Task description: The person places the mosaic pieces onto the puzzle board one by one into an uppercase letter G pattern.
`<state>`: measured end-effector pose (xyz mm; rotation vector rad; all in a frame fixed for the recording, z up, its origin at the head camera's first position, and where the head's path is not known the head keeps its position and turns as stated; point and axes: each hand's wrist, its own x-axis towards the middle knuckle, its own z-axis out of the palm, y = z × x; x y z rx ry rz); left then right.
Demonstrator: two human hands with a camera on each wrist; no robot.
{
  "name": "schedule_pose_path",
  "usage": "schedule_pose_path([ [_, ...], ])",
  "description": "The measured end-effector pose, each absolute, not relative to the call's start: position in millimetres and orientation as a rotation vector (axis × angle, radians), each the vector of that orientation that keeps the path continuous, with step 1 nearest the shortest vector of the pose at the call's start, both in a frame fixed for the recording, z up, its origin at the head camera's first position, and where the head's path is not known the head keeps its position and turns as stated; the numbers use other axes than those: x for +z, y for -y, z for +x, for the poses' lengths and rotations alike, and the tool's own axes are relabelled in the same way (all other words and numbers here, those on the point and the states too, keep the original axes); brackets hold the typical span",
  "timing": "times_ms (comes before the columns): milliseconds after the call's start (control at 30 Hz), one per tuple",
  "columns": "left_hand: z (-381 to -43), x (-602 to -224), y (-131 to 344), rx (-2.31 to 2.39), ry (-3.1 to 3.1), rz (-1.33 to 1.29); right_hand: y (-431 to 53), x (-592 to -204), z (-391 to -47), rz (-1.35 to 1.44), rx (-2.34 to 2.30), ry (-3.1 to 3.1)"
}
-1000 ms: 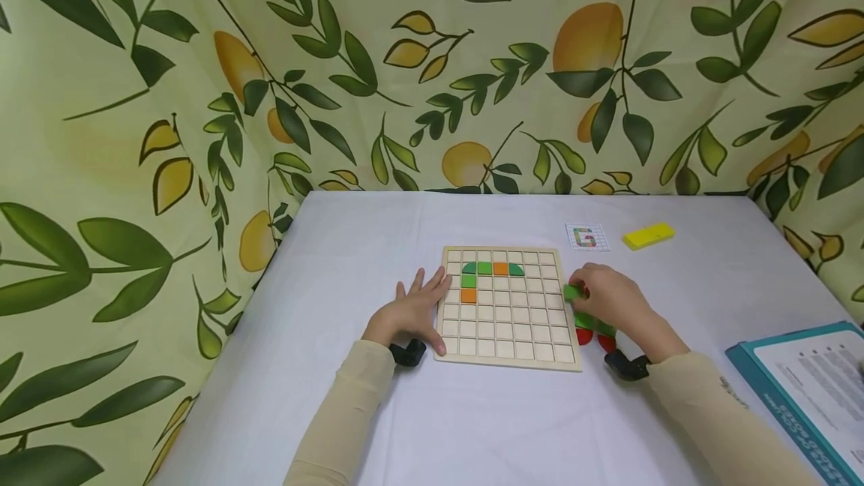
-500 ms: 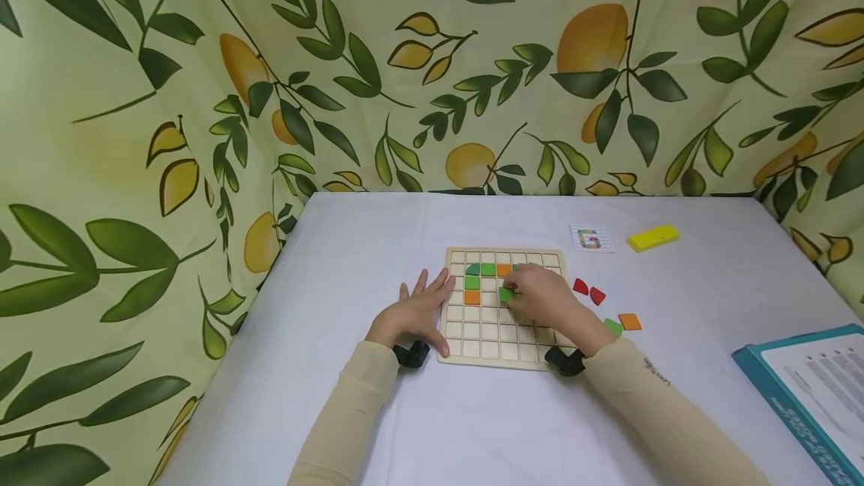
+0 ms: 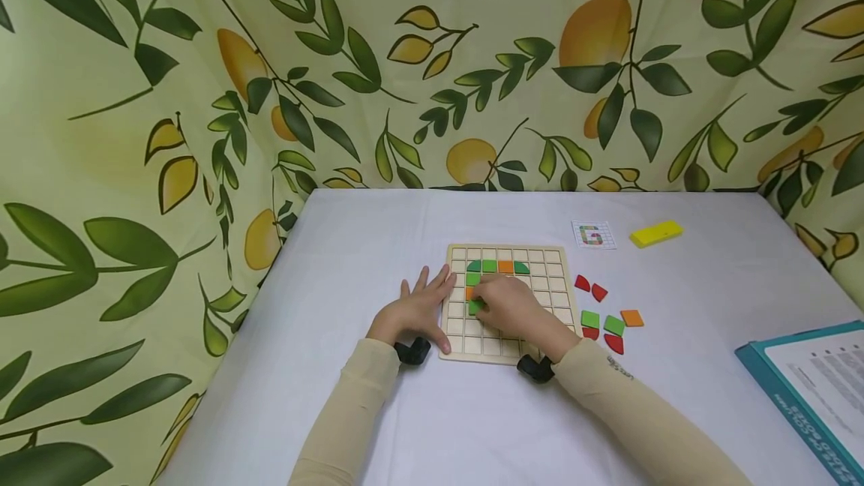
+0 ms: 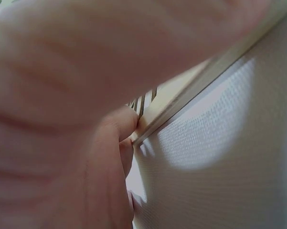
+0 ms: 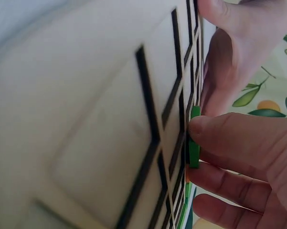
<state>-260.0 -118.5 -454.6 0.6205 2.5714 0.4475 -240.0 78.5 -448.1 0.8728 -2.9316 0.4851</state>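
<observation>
A wooden grid board (image 3: 459, 357) lies on the white table, with green and orange tiles in its upper left cells. My left hand (image 3: 415, 313) rests spread along the board's left edge, thumb near the lower corner, fingers straight. In the left wrist view the fingers (image 4: 126, 121) touch the board's rim (image 4: 181, 90). My right hand (image 3: 513, 307) is over the board and pinches a green square tile (image 3: 475, 307) just below an orange tile (image 3: 469, 293). In the right wrist view the green tile (image 5: 195, 138) stands between thumb and fingers, right at the grid.
Right of the board lie red quarter-round tiles (image 3: 598, 292), green squares (image 3: 614, 325) and an orange square (image 3: 631, 318). Behind them are a pattern card (image 3: 594, 235) and a yellow block (image 3: 656, 234). A teal-edged box or book (image 3: 796, 388) occupies the right side. Patterned cloth hangs behind.
My right hand has carried a green tile from the pile at the right, leftward across the board to the column of tiles. The left hand stays at the board's edge.
</observation>
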Motion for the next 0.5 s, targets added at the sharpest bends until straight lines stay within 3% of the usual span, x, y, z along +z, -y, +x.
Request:
schedule_pose_path([
  [500,-260.4,-453.4,119.0,0.453,-2.571,0.631,-73.3,-451.5,-238.9,0.884,0.413,2.908],
])
